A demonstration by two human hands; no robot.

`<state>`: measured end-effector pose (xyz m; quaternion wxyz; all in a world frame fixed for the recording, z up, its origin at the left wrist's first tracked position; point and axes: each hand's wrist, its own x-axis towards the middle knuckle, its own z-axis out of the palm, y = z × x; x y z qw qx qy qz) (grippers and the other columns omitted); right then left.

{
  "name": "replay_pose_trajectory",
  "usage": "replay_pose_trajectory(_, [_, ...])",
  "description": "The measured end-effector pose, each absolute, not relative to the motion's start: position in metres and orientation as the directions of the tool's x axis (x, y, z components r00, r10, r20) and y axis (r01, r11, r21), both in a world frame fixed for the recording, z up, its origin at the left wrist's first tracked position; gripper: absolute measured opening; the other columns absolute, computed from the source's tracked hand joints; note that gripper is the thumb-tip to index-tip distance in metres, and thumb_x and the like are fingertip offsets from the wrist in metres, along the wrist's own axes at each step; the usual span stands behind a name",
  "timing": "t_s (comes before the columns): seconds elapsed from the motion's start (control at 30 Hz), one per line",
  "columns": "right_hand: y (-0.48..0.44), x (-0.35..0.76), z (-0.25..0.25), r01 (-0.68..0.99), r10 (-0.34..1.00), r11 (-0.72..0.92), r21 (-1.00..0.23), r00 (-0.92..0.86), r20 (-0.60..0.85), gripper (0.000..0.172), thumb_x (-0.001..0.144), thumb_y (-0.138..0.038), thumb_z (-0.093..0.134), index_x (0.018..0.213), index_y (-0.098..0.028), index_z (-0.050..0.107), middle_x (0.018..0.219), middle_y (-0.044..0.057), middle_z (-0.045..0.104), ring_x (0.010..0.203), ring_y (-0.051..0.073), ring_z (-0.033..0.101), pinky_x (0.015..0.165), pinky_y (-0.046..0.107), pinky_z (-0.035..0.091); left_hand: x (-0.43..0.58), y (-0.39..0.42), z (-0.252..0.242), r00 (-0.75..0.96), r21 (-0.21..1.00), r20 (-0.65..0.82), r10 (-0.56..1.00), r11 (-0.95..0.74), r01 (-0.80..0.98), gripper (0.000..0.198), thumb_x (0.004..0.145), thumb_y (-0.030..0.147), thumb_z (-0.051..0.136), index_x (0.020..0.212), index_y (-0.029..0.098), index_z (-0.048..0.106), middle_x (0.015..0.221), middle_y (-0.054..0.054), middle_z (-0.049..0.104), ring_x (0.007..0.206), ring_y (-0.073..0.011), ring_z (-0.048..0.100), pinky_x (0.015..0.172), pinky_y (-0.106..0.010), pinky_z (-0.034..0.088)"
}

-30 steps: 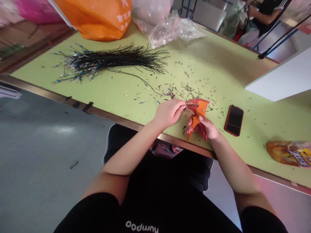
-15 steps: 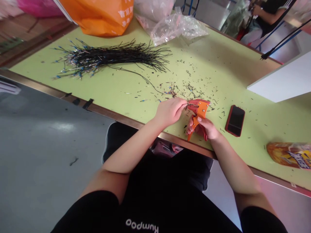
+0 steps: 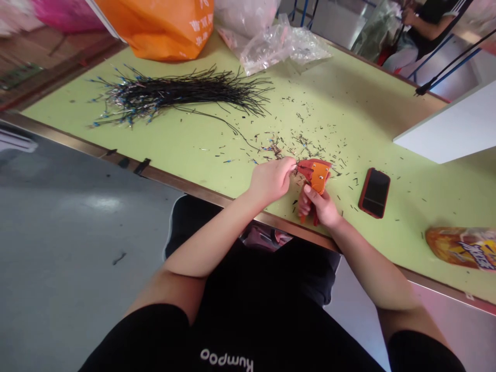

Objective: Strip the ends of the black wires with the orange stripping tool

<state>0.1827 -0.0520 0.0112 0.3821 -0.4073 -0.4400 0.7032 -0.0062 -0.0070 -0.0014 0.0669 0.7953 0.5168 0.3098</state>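
In the head view, my right hand (image 3: 323, 205) is wrapped round the handles of an orange and red wire stripper (image 3: 320, 174), which are squeezed close together. The tool's jaw end points left, towards my left hand (image 3: 271, 180). My left hand is closed in a pinch right at the jaws, on a thin black wire whose short end barely shows; the rest is hidden by the fingers. Behind the hands, a long bundle of black wires (image 3: 186, 89) with blue-tipped ends lies on the green table (image 3: 186, 155). One loose wire (image 3: 232, 126) trails from the bundle towards my left hand.
Small black offcuts (image 3: 302, 139) are scattered around the tool. A phone (image 3: 374, 192) and a bottle (image 3: 459, 248) lie to the right. At the back are an orange bag (image 3: 163, 31) and clear plastic bags (image 3: 271, 46). A white panel (image 3: 445, 124) juts in; another person (image 3: 426, 31) sits beyond.
The stripper's handles have come closer together as my right hand squeezed and shifted slightly left. My left hand stays pinched at the jaws, almost in place.
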Motion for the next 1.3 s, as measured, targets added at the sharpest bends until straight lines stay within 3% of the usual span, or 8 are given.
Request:
replay_pose_trajectory(0.13, [-0.052, 0.178, 0.007, -0.191, 0.911, -0.309, -0.932, -0.341, -0.232, 0.062, 0.083, -0.073, 0.082, 0.064, -0.024, 0.05, 0.049, -0.008, 0.041, 0.04, 0.01, 0.037, 0.041, 0.027, 0.038, -0.002, -0.009, 0.001, 0.272, 0.413, 0.367, 0.89, -0.418, 0.809, 0.025, 0.106, 0.024, 0.043, 0.116, 0.022, 0.066, 0.082, -0.005, 0.077, 0.074, -0.0222, 0.072, 0.058, -0.031, 0.037])
replay_pose_trajectory(0.23, [-0.054, 0.184, 0.014, -0.211, 0.913, -0.258, -0.943, -0.371, -0.167, 0.06, 0.084, -0.071, 0.082, 0.065, -0.024, 0.05, 0.049, -0.009, 0.04, 0.04, 0.011, 0.038, 0.042, 0.028, 0.04, -0.01, -0.002, -0.001, 0.242, 0.442, 0.351, 0.905, -0.388, 0.808, 0.024, 0.105, 0.021, 0.043, 0.113, 0.022, 0.066, 0.081, -0.004, 0.075, 0.071, -0.0214, 0.07, 0.058, -0.03, 0.037])
replay_pose_trajectory(0.4, [-0.054, 0.211, 0.041, -0.428, 0.971, 0.019, -0.904, -0.206, 0.118, 0.053, 0.087, -0.069, 0.078, 0.071, -0.025, 0.052, 0.056, -0.008, 0.037, 0.047, 0.012, 0.038, 0.052, 0.029, 0.05, -0.033, 0.018, -0.004, -0.096, 0.604, 0.36, 0.928, -0.154, 0.782, 0.033, 0.115, 0.031, 0.033, 0.111, 0.022, 0.064, 0.068, -0.001, 0.064, 0.057, -0.0178, 0.059, 0.058, -0.031, 0.038])
replay_pose_trajectory(0.47, [-0.053, 0.217, 0.048, -0.461, 0.98, 0.036, -0.887, -0.158, 0.122, 0.049, 0.086, -0.067, 0.078, 0.074, -0.026, 0.056, 0.059, -0.006, 0.039, 0.051, 0.014, 0.04, 0.057, 0.031, 0.054, -0.033, 0.019, -0.005, -0.04, 0.586, 0.407, 0.913, -0.228, 0.778, 0.036, 0.116, 0.037, 0.032, 0.112, 0.022, 0.064, 0.069, -0.001, 0.065, 0.059, -0.0173, 0.06, 0.058, -0.03, 0.038])
replay_pose_trajectory(0.6, [-0.052, 0.212, 0.045, -0.405, 0.969, -0.079, -0.911, -0.247, 0.026, 0.048, 0.084, -0.07, 0.079, 0.078, -0.026, 0.061, 0.064, -0.003, 0.047, 0.059, 0.017, 0.049, 0.067, 0.038, 0.06, -0.02, 0.01, -0.007, 0.12, 0.472, 0.508, 0.853, -0.393, 0.789, 0.041, 0.117, 0.039, 0.031, 0.115, 0.022, 0.068, 0.077, -0.004, 0.071, 0.071, -0.0195, 0.068, 0.065, -0.032, 0.042])
replay_pose_trajectory(0.73, [-0.053, 0.202, 0.034, -0.334, 0.915, -0.199, -0.921, -0.401, -0.052, 0.052, 0.082, -0.074, 0.08, 0.083, -0.024, 0.066, 0.07, 0.0, 0.056, 0.065, 0.02, 0.056, 0.076, 0.043, 0.062, -0.018, 0.003, -0.008, 0.137, 0.454, 0.541, 0.83, -0.425, 0.784, 0.046, 0.116, 0.042, 0.029, 0.116, 0.021, 0.07, 0.083, -0.007, 0.076, 0.077, -0.0209, 0.071, 0.068, -0.032, 0.045])
replay_pose_trajectory(1.13, [-0.045, 0.2, 0.015, -0.308, 0.775, -0.397, -0.864, -0.617, -0.136, 0.055, 0.084, -0.074, 0.077, 0.093, -0.021, 0.067, 0.076, 0.003, 0.064, 0.074, 0.023, 0.067, 0.075, 0.041, 0.062, -0.014, -0.002, -0.002, 0.205, 0.432, 0.531, 0.822, -0.47, 0.769, 0.046, 0.115, 0.036, 0.032, 0.107, 0.021, 0.074, 0.088, -0.009, 0.079, 0.083, -0.0211, 0.075, 0.067, -0.031, 0.046])
replay_pose_trajectory(1.3, [-0.044, 0.198, 0.013, -0.267, 0.749, -0.414, -0.87, -0.643, -0.16, 0.055, 0.086, -0.073, 0.077, 0.094, -0.02, 0.067, 0.077, 0.003, 0.065, 0.077, 0.024, 0.069, 0.079, 0.041, 0.062, -0.011, -0.004, -0.006, 0.243, 0.407, 0.558, 0.793, -0.517, 0.753, 0.038, 0.111, 0.028, 0.039, 0.115, 0.022, 0.076, 0.093, -0.009, 0.082, 0.088, -0.0218, 0.077, 0.069, -0.032, 0.049])
